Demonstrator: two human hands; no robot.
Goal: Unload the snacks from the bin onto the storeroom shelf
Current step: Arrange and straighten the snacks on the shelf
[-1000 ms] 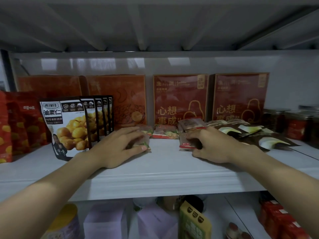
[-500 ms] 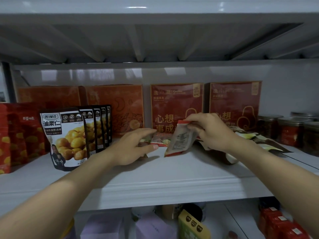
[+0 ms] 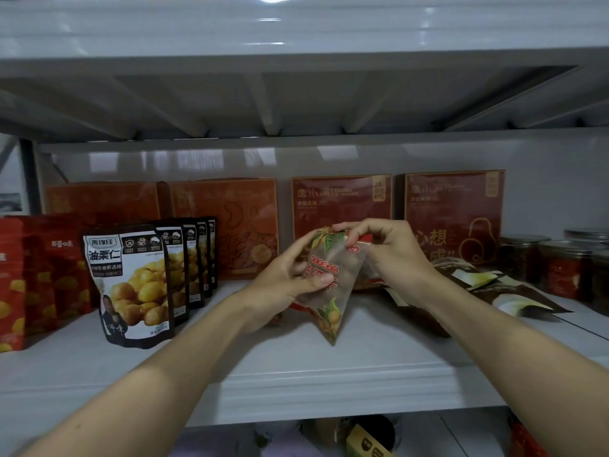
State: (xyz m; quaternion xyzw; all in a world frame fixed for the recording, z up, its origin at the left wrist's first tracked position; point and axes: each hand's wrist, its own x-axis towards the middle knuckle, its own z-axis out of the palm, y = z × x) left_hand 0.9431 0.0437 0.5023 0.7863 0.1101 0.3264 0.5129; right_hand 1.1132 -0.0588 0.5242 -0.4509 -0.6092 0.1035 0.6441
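While chestnut pouches (image 3: 131,285) stand upright at left, the left hand (image 3: 283,285) and right hand (image 3: 392,255) together pinch one translucent snack packet (image 3: 329,285) above the shelf (image 3: 296,367); best stood upright mid-shelf, clear of neighbouring rows; brown packets (image 3: 507,291) lie flat rightward.

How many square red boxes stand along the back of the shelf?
4, in one row against the back wall: far-left box, partly behind pouches; second box; third box, behind the hands; far-right box. More may be hidden behind the red bags at left.
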